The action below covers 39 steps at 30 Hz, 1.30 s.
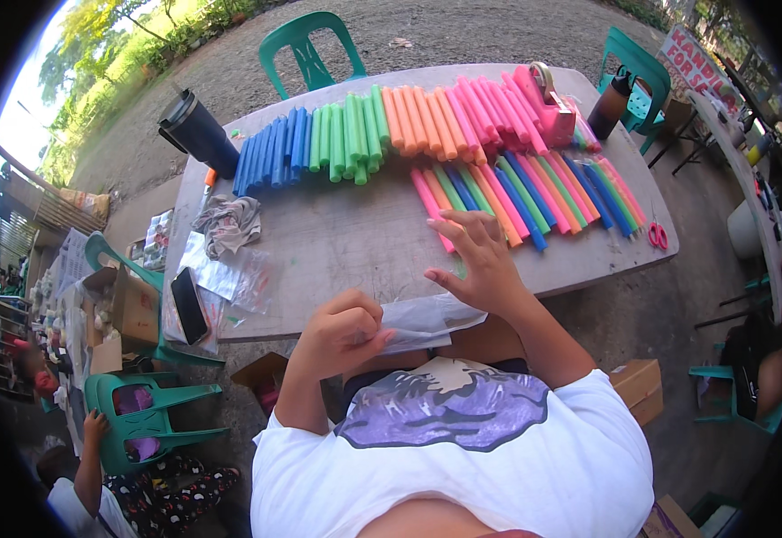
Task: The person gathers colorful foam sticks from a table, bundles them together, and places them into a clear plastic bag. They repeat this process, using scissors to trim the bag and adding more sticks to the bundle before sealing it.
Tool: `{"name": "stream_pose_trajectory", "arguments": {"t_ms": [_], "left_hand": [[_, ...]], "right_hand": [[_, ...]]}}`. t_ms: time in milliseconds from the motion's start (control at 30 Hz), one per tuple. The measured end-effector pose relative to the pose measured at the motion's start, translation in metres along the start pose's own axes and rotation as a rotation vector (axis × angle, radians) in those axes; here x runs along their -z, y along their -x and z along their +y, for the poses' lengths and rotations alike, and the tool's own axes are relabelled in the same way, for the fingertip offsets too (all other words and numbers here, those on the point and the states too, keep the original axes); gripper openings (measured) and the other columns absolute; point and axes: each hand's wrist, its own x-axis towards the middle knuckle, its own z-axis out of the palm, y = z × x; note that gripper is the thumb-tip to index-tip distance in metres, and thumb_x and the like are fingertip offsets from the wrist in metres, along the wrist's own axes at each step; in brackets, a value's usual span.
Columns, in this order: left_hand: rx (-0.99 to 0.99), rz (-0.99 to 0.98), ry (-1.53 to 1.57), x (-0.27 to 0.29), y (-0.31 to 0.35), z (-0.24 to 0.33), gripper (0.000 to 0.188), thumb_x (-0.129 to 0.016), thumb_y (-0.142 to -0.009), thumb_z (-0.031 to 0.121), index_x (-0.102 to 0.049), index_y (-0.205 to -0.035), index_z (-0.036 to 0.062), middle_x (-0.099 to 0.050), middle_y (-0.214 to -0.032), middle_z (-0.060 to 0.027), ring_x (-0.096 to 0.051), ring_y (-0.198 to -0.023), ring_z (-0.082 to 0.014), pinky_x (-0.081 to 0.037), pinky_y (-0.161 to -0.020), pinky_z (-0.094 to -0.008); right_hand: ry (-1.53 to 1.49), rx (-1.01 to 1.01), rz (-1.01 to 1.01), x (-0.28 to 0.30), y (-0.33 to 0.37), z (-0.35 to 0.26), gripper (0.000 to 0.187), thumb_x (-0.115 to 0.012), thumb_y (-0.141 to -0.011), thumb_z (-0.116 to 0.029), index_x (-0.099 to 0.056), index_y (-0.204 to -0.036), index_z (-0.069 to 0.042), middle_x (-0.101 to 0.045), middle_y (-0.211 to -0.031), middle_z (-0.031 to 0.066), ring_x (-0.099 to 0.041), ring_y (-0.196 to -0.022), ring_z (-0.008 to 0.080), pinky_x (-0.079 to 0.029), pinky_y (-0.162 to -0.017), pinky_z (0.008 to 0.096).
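My left hand [348, 332] is closed on one end of a clear plastic bag [428, 317], which stretches rightward along the table's near edge above my lap. Its fingers are curled, with the thumb against the plastic. Just above the bag's other end, my right hand [479, 267] is open with fingers spread, nearest to mixed-colour candles [534, 199] lying side by side. Farther back, candles are sorted by colour in a row: blue candles [272, 152], green candles [351, 136], orange candles [427, 124] and pink candles [496, 109].
On the table [319, 233] are a pink tape dispenser [550, 115], red-handled scissors [658, 236], a dark tumbler [199, 134], a bottle [609, 106], a crumpled cloth [230, 224] and a phone [190, 307]. Green chairs [310, 52] stand around. Another person [108, 489] is at lower left.
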Motion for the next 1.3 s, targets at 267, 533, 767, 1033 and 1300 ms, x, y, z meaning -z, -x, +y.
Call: {"name": "stream_pose_trajectory", "arguments": {"t_ms": [267, 533, 767, 1033, 1300], "left_hand": [[-0.008, -0.026, -0.222, 0.008, -0.005, 0.007, 0.020, -0.083, -0.072, 0.009, -0.065, -0.080, 0.0100, -0.052, -0.068, -0.0028, -0.052, -0.060, -0.0173, -0.037, -0.052, -0.0309], [0.049, -0.151, -0.414, 0.004, -0.018, 0.017, 0.017, -0.079, -0.077, 0.025, -0.066, -0.081, 0.0147, -0.048, -0.071, -0.0037, -0.053, -0.065, -0.0228, -0.039, -0.053, -0.0352], [-0.049, -0.128, -0.468, -0.002, -0.018, 0.029, 0.017, -0.081, -0.072, 0.026, -0.068, -0.079, 0.0184, -0.044, -0.071, -0.0014, -0.050, -0.063, -0.0193, -0.038, -0.052, -0.0331], [-0.128, -0.059, -0.448, -0.005, -0.022, 0.036, 0.019, -0.083, -0.069, 0.027, -0.069, -0.079, 0.0201, -0.042, -0.071, -0.0010, -0.048, -0.063, -0.0183, -0.037, -0.051, -0.0321], [-0.031, 0.011, -0.481, 0.000, -0.013, 0.036, 0.017, -0.083, -0.068, 0.023, -0.070, -0.078, 0.0190, -0.041, -0.071, -0.0014, -0.047, -0.063, -0.0189, -0.037, -0.052, -0.0329]], "right_hand": [[0.321, -0.148, -0.161, -0.032, 0.053, 0.012, 0.040, -0.068, -0.086, -0.024, -0.055, -0.120, -0.006, -0.058, -0.107, 0.0126, -0.055, -0.095, 0.0278, -0.046, -0.082, 0.0423], [-0.266, -0.081, 0.513, 0.041, 0.012, 0.002, 0.016, -0.045, -0.101, -0.013, -0.051, -0.105, 0.001, -0.056, -0.087, 0.0131, -0.053, -0.070, 0.0210, -0.044, -0.063, 0.0326], [-0.426, 0.081, 0.496, 0.034, 0.007, -0.014, 0.020, -0.038, -0.104, -0.018, -0.047, -0.105, 0.000, -0.055, -0.085, 0.0128, -0.049, -0.069, 0.0173, -0.042, -0.063, 0.0309], [-0.493, 0.203, -0.013, 0.008, 0.022, -0.031, 0.025, -0.057, -0.096, -0.022, -0.053, -0.113, -0.004, -0.058, -0.096, 0.0103, -0.053, -0.083, 0.0232, -0.042, -0.077, 0.0351], [0.549, -0.072, 0.033, -0.015, 0.024, 0.013, 0.040, -0.068, -0.086, -0.032, -0.064, -0.118, -0.009, -0.053, -0.130, 0.0060, -0.045, -0.117, 0.0260, -0.032, -0.096, 0.0419]]}}
